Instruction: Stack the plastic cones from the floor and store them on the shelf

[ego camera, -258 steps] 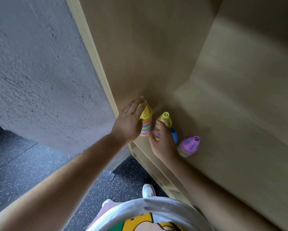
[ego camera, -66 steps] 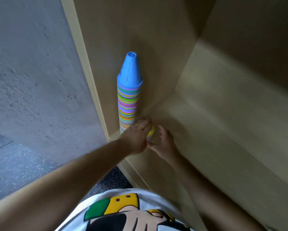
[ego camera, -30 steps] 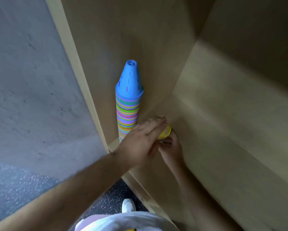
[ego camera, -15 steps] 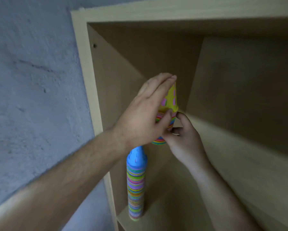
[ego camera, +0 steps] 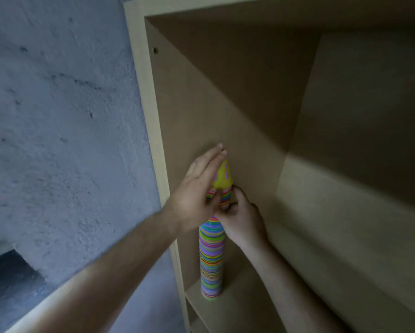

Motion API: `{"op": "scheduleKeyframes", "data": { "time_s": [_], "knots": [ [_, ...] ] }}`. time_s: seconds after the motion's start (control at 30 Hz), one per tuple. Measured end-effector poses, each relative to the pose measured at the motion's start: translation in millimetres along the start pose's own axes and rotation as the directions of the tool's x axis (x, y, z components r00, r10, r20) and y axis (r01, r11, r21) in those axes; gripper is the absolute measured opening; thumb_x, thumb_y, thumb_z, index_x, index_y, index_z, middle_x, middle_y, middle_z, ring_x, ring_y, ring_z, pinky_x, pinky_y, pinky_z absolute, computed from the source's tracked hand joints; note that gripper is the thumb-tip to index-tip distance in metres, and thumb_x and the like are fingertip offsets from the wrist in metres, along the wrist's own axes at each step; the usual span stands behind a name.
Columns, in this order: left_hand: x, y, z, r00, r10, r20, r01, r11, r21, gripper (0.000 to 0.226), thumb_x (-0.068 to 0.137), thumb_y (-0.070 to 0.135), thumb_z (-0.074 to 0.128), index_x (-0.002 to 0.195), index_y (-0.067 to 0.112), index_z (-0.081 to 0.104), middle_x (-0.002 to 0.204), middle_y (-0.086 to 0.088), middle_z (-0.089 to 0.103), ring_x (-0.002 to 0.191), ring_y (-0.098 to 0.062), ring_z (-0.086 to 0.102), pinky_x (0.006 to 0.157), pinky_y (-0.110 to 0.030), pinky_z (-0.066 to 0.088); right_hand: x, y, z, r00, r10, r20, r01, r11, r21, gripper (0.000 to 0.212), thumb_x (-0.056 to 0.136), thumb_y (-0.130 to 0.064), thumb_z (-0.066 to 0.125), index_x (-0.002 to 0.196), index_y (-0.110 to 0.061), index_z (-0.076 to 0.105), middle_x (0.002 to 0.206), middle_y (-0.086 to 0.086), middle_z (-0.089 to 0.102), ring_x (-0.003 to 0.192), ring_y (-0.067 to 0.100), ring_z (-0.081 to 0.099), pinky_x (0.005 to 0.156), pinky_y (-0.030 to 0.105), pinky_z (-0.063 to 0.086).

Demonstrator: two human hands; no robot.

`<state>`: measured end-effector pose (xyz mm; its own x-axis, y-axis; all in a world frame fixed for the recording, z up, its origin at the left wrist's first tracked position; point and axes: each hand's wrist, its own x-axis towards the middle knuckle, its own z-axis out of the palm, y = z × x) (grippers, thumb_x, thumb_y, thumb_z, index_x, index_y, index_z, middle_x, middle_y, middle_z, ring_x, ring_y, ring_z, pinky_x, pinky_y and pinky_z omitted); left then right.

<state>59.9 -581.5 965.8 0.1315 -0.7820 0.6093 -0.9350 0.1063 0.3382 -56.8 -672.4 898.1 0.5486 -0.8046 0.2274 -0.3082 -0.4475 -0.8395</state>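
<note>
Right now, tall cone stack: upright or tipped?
Upright. The tall cone stack stands on its base on the shelf board, beside the side panel.

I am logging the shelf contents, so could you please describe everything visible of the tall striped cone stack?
The tall cone stack is a slim column of nested, plastic-looking cones showing thin rims in many colours. It stands upright on the shelf board, close to the left side panel. Its top is hidden behind the left hand and right hand, which hold a small yellow-topped stack over it.
</note>
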Motion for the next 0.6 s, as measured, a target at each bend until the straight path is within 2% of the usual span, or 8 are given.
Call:
{"op": "scheduleKeyframes", "data": {
  "time_s": [0.17, 0.37, 0.6],
  "knots": [
    [-7.6, -2.1, 5.1, 1.000, -0.015, -0.002, 0.015, 1.000, 0.016, 0.079, 0.080, 0.009, 0.062, 0.156, 0.006, 0.038, 0.169, -0.010, 0.017, 0.155, -0.025, 0.020, 0.124, -0.021, 0.013, 3.5, 11.6, 9.6, 1.000, -0.010, 0.023, 0.008, 0.997, 0.071, 0.067, 0.058, -0.062, 0.070, 0.118, -0.041, 0.051, 0.087, -0.015, 0.073, 0.085, 0.010, 0.071, 0.074, 0.042, 0.057],
    [-10.7, -1.9, 8.3, 1.000, 0.011, -0.013, -0.010, 0.997, 0.083, 0.067, 0.087, 0.009, 0.065, 0.151, 0.007, 0.045, 0.170, -0.012, 0.013, 0.155, -0.029, 0.021, 0.124, -0.026, 0.017, 7.4, 19.6, 11.6, 0.998, -0.051, 0.034, 0.048, 0.996, 0.074, 0.074, 0.058, -0.062, 0.072, 0.123, -0.038, 0.049, 0.097, -0.012, 0.073, 0.090, 0.013, 0.071, 0.075, 0.042, 0.057],
    [-20.4, 3.6, 9.5, 0.999, -0.002, -0.046, 0.007, 0.995, 0.101, 0.063, 0.084, 0.007, 0.063, 0.146, 0.008, 0.052, 0.169, -0.015, 0.014, 0.154, -0.032, 0.024, 0.122, -0.037, 0.028, 8.4, 32.5, 18.0, 0.995, -0.083, 0.062, 0.080, 0.995, 0.061, 0.074, 0.060, -0.066, 0.075, 0.122, -0.034, 0.049, 0.106, -0.010, 0.072, 0.097, 0.014, 0.070, 0.077, 0.045, 0.057]
  ]
}}
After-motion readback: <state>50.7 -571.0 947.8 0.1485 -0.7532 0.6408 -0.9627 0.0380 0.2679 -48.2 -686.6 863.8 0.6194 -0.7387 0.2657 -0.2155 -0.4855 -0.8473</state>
